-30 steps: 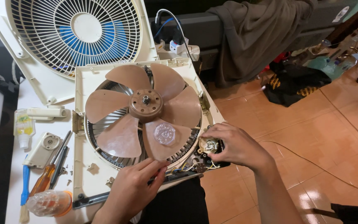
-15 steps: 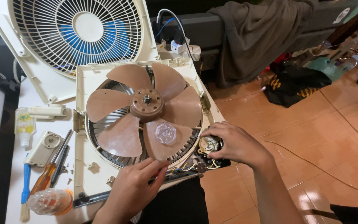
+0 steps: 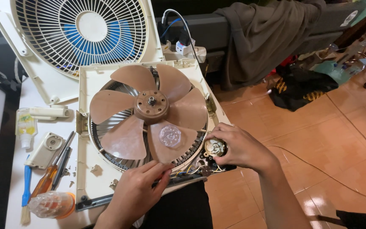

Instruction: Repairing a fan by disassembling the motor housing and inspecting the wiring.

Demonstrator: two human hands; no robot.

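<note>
A cream box-fan housing (image 3: pixel 85 140) lies flat on a white table (image 3: pixel 13 212), with its brown five-bladed fan blade (image 3: pixel 151 112) facing up and a clear plastic knob (image 3: pixel 170 135) resting on the blade nearest the person. The right hand (image 3: pixel 242 148) sits at the near right corner of the housing, its fingers curled closed around a small round metal part (image 3: pixel 214 147) that has a brass-coloured face; thumb and fingertips pinch its edge. Thin coloured wires (image 3: pixel 191 171) run from under that part along the lower edge of the housing. The left hand (image 3: pixel 134 195) lies on the near edge of the housing, palm down, fingers stretched loosely open and touching the rim just below the nearest blade, holding nothing. Behind the housing, the detached front grille (image 3: pixel 81 34) leans upright, white with a blue centre showing through. On the table to the left of the housing lie a small glue bottle (image 3: pixel 25 125), a cream plastic cover piece (image 3: pixel 46 149), an orange-handled screwdriver (image 3: pixel 47 178), a blue-handled brush (image 3: pixel 25 191) and a clear plastic container (image 3: pixel 51 204) on its side. A grey cloth (image 3: pixel 267 34) hangs over furniture beyond the tiled floor (image 3: pixel 318 161)
</note>
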